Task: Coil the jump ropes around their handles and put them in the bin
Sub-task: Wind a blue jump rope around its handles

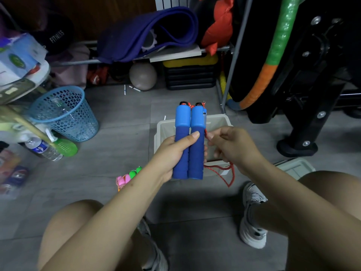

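My left hand grips two blue jump rope handles held side by side and upright, over the beige bin on the floor. My right hand pinches the red rope right beside the handles. Slack rope hangs in a loop below my right wrist, in front of the bin. A second jump rope with pink and green handles lies on the floor left of my left forearm, partly hidden by it.
A blue mesh wastebasket stands at the left, with a water bottle and a green object near it. The bin's lid lies at the right. A black equipment stand, a grey ball and a cluttered shelf are behind.
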Tool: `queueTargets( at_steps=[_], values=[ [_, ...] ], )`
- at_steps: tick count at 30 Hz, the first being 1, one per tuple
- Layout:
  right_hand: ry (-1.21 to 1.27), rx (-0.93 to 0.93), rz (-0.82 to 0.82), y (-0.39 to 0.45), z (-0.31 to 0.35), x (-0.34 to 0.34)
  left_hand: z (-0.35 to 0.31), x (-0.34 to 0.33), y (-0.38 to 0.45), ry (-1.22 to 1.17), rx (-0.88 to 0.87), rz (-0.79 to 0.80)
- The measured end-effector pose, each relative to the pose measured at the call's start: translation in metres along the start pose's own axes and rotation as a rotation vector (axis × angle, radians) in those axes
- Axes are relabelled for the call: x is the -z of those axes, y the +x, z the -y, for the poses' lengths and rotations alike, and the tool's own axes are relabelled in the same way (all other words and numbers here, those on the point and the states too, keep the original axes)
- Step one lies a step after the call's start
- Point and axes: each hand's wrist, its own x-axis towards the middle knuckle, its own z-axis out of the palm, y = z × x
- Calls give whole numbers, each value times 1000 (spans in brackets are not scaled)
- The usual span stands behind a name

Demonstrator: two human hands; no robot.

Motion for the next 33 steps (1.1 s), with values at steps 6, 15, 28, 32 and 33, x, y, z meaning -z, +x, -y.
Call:
queueTargets(
  at_steps=[6, 15, 28, 32, 33],
  values=[
    [-73, 72, 19, -2, 1, -5, 2, 1, 7, 7, -17, -72],
    [-503, 384, 2, -2, -2, -7, 4, -2, 11, -48, 46, -78],
    [-116, 174, -13, -2, 2, -14, 1, 8, 7, -255, 134, 7],
    [-19, 87, 21, -5, 7, -12, -3, 8, 8, -283, 76, 59],
    [-18, 78, 41, -6, 7, -13, -4, 9, 9, -299, 67, 67]
  ],
)
